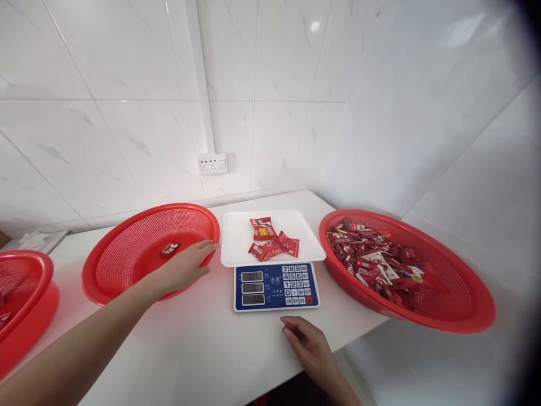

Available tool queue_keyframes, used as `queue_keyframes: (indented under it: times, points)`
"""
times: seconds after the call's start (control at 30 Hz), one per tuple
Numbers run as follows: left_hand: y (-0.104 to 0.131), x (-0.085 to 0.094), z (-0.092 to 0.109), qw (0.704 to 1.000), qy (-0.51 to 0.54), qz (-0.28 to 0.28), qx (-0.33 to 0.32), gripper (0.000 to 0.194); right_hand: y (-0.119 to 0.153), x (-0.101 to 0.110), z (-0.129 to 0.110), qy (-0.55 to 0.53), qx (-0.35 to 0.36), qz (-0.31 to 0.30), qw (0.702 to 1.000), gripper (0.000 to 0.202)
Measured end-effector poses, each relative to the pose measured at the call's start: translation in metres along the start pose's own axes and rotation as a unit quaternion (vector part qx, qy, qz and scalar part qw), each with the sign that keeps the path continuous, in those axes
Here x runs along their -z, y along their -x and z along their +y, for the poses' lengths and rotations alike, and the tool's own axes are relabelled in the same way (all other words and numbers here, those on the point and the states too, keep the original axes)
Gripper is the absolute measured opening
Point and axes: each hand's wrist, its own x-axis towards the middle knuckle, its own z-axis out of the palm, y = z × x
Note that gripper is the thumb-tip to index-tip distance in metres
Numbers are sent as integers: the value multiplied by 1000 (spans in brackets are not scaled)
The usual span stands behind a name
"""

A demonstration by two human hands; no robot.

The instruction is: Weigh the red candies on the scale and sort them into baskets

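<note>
My left hand (191, 265) reaches over the right rim of the middle red basket (127, 248), palm down and fingers stretched toward the scale, holding nothing I can see. One small red packet (169, 250) lies in that basket. On the white tray (234, 239) of the digital scale (276, 286) rest several red snack packets (262, 228), loosely grouped. My right hand (310, 347) is just in front of the scale at the table's near edge. Its fingers are loosely bent with a gap at the thumb, and nothing shows between them.
At the right, a large red basket (456, 282) holds a heap of mixed red packets (380, 262), its right side reaching past the table (190, 349). Another red basket (31, 316) is cut off at the left. A wall socket (212, 163) sits behind on the tiles.
</note>
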Motion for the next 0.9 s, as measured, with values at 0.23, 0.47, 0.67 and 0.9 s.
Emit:
queue_keyframes:
  times: [0.23,0.47,0.67,0.9]
  points:
    - [-45,-12,43,990,-11,15,-139,40,0,-2,3,-8,9,17,1000,25]
    - [-84,-31,74,985,-37,7,-166,35,3,-3,4,-4,-5,6,1000,25]
    - [-58,-1,43,991,-79,76,-70,30,1,-2,3,-1,-3,4,1000,25]
    - [-38,20,22,987,-109,118,-16,26,1,-1,4,-9,5,-6,1000,24]
